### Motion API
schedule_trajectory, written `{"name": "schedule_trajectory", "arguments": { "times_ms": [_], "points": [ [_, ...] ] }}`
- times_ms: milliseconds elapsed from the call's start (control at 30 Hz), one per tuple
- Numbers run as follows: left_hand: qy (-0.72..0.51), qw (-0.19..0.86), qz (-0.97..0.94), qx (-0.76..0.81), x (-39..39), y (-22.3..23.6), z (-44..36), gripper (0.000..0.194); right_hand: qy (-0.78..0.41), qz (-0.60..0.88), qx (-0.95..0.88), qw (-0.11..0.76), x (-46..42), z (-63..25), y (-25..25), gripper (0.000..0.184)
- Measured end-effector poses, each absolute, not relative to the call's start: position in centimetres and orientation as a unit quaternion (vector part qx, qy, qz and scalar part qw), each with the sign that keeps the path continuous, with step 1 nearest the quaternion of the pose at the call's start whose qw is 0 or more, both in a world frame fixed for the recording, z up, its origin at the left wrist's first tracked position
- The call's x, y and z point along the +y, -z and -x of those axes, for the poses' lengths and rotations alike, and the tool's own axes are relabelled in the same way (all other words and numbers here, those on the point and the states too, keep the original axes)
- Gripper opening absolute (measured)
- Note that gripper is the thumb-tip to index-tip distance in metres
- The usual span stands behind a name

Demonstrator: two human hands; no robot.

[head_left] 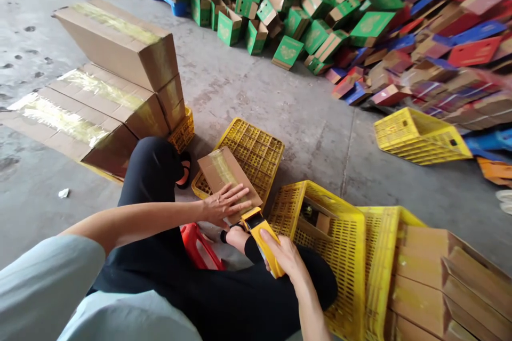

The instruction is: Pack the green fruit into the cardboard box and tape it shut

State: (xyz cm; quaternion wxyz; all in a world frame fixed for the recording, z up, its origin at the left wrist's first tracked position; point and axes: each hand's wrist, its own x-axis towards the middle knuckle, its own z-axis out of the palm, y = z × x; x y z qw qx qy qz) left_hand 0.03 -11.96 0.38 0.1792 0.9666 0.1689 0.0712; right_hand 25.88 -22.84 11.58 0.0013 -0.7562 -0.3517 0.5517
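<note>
My left hand (224,203) lies flat with fingers spread on a small taped cardboard box (224,173). That box rests on an overturned yellow plastic crate (256,146) in front of my knees. My right hand (286,257) is closed around a yellow tape dispenser (262,240), whose front end meets the near edge of the box. I sit on the floor with legs in black trousers folded under me.
Taped cardboard boxes (104,90) are stacked at left. A yellow crate (320,218) stands at right beside flat cardboard boxes (440,287). Another yellow crate (420,136) lies farther right. Green boxes (288,16) and red and blue ones (440,53) are heaped at the back.
</note>
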Motion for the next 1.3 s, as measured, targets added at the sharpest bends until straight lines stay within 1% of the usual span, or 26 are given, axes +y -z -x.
{"name": "schedule_trajectory", "arguments": {
  "times_ms": [200,300,467,700,900,933,1000,1100,1133,1167,1233,1300],
  "points": [
    [-0.109,0.167,-0.967,0.156,-13.6,1.6,-1.8,0.099,-0.563,0.752,-0.342,0.014,-23.1,-26.0,-11.7,0.049],
    [-0.113,0.157,-0.969,0.153,-13.4,2.1,-1.8,0.097,-0.551,0.763,-0.338,0.019,-24.2,-26.1,-12.5,0.05],
    [-0.095,0.139,-0.973,0.158,-13.5,1.5,-1.5,0.092,-0.544,0.773,-0.326,0.021,-26.1,-26.8,-13.4,0.051],
    [-0.091,0.15,-0.972,0.156,-13.6,1.0,-1.4,0.1,-0.55,0.759,-0.347,0.015,-25.1,-26.9,-12.4,0.054],
    [-0.104,0.214,-0.961,0.143,-12.8,0.7,-1.4,0.104,-0.552,0.756,-0.351,0.029,-23.9,-26.3,-9.8,0.054],
    [-0.113,0.225,-0.954,0.161,-11.9,0.4,-1.1,0.102,-0.554,0.754,-0.35,0.037,-24.0,-26.4,-9.5,0.053],
    [-0.143,0.242,-0.926,0.25,-9.3,-0.4,0.0,0.093,-0.561,0.746,-0.355,0.059,-24.2,-26.7,-9.1,0.055],
    [-0.205,0.267,-0.803,0.493,-4.2,-1.9,2.8,0.078,-0.565,0.727,-0.38,0.086,-24.6,-26.9,-8.6,0.058],
    [-0.206,0.303,-0.731,0.576,-2.7,-2.2,3.8,0.072,-0.561,0.726,-0.388,0.094,-24.7,-26.8,-8.4,0.059],
    [-0.186,0.363,-0.66,0.631,-1.4,-2.4,4.7,0.065,-0.555,0.726,-0.393,0.1,-24.8,-26.7,-8.3,0.058],
    [-0.156,0.416,-0.606,0.66,0.3,-2.3,6.0,0.059,-0.541,0.731,-0.401,0.108,-24.9,-26.2,-8.2,0.058],
    [-0.142,0.455,-0.576,0.664,0.9,-1.9,6.8,0.062,-0.525,0.74,-0.406,0.109,-24.8,-25.7,-8.4,0.059]
  ]
}}
